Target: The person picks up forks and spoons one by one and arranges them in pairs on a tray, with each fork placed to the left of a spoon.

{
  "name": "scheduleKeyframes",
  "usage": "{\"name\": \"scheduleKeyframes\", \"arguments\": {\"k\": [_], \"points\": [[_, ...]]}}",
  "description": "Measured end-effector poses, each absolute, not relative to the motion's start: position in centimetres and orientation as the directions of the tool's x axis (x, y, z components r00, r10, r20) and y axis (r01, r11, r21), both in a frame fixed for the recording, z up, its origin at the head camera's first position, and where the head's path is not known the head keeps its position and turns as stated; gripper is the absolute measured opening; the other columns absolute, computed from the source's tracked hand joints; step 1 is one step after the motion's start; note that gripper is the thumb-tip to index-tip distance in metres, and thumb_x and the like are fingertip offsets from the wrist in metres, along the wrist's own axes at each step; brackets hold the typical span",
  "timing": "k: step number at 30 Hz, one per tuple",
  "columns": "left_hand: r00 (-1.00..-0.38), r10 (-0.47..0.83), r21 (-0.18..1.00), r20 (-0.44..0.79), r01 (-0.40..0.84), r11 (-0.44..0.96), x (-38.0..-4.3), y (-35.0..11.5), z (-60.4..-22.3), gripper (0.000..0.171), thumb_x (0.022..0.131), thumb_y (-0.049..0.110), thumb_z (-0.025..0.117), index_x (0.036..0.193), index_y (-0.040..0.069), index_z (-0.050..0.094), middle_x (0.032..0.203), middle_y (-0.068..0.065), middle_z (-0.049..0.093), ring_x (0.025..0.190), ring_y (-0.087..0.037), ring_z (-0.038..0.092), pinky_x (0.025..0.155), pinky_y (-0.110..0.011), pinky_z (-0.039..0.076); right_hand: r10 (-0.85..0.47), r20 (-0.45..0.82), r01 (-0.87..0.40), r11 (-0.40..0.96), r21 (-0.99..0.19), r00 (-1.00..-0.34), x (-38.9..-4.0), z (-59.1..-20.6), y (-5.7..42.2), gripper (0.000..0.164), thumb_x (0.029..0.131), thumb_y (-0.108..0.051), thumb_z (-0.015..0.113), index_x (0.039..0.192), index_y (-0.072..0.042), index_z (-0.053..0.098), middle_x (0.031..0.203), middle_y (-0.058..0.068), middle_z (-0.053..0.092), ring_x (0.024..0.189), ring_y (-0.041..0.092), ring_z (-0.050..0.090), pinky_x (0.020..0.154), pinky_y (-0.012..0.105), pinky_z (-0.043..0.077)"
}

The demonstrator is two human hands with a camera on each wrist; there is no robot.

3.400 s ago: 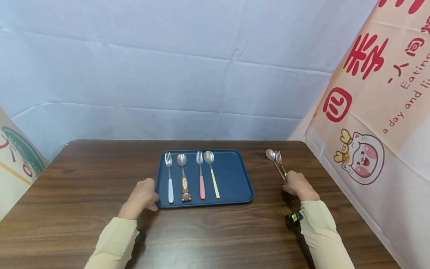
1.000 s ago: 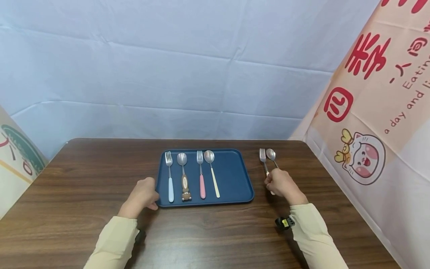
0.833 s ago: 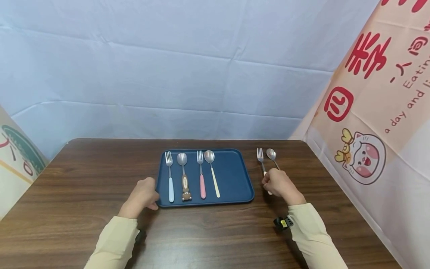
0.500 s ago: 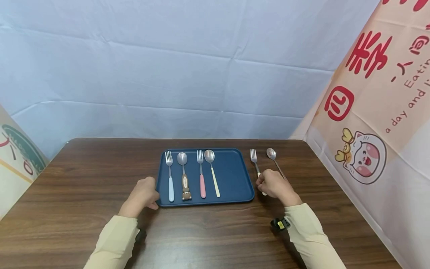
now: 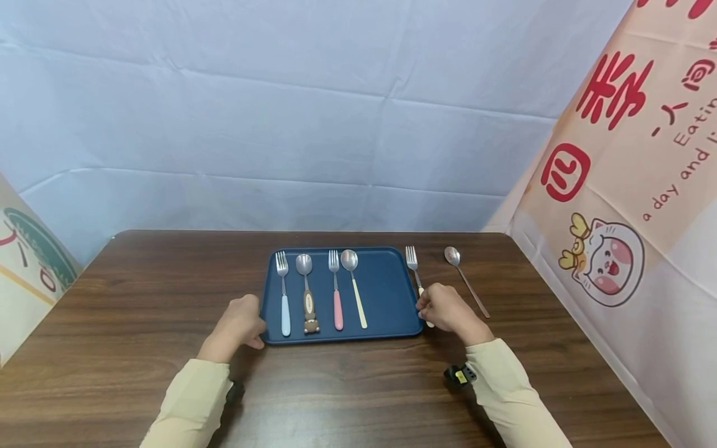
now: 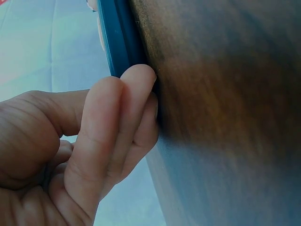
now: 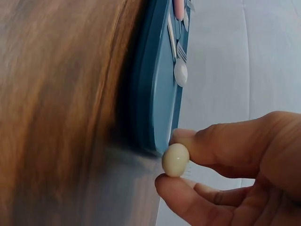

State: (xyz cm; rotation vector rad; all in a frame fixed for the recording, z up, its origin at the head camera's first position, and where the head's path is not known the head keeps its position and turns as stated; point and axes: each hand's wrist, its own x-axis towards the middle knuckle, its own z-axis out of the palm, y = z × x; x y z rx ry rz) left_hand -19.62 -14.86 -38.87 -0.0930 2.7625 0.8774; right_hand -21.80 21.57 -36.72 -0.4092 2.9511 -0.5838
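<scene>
A blue tray (image 5: pixel 392 298) lies on the table with a fork with a light blue handle (image 5: pixel 285 314), a spoon with a brown bear handle (image 5: pixel 309 305), a fork with a pink handle (image 5: pixel 338 310) and a spoon with a cream handle (image 5: pixel 360 305). My left hand (image 5: pixel 238 323) holds the tray's left edge, its fingertips (image 6: pixel 138 77) against the rim. Thumb and fingers of my right hand (image 5: pixel 445 311) pinch a fork with a cream handle (image 5: pixel 412 258) beside the tray's right edge. The right wrist view shows the rounded handle end of that fork (image 7: pixel 176 160).
A spoon (image 5: pixel 467 283) lies alone on the brown wooden table (image 5: pixel 347 398), right of my right hand. A pale cloth (image 5: pixel 280 124) hangs behind the table, and a printed banner (image 5: pixel 627 186) hangs at the right.
My right hand has carried the cream-handled fork left, away from the spoon it lay near, up to the tray's right edge. My left hand and the tray have stayed put.
</scene>
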Motion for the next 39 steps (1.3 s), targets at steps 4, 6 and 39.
{"name": "scheduleKeyframes", "arguments": {"k": [4,6,39], "points": [[-0.969,0.015,0.553,-0.247,-0.128,0.823,-19.6,-14.9,-38.8,0.008,0.073,-0.009,0.053,0.081,-0.008,0.053,0.053,-0.009,0.057,0.042,-0.013,0.06,0.055,-0.029,0.05,-0.299,-0.043,-0.256,0.877,-0.406,-0.953,-21.9,-37.0,21.2,0.007,0.075,0.002,0.067,0.08,-0.002,0.071,0.08,0.004,0.067,0.07,0.015,0.058,0.062,0.032,0.049],[-0.969,0.017,0.552,-0.247,-0.126,0.824,-19.6,-14.9,-38.8,0.008,0.073,-0.009,0.054,0.082,-0.009,0.053,0.054,-0.009,0.057,0.042,-0.013,0.06,0.056,-0.029,0.05,-0.305,-0.043,-0.261,0.872,-0.413,-0.951,-21.9,-37.0,20.9,0.008,0.075,0.002,0.067,0.08,-0.002,0.071,0.082,0.005,0.067,0.069,0.014,0.058,0.062,0.031,0.049],[-0.965,0.015,0.567,-0.261,-0.14,0.812,-19.6,-14.9,-38.8,0.007,0.075,-0.009,0.053,0.082,-0.009,0.054,0.055,-0.011,0.057,0.043,-0.014,0.061,0.054,-0.029,0.05,-0.345,-0.03,-0.3,0.855,-0.423,-0.938,-22.0,-38.1,17.2,0.007,0.078,0.0,0.069,0.082,-0.005,0.072,0.082,0.002,0.067,0.071,0.011,0.059,0.064,0.031,0.05]]}}
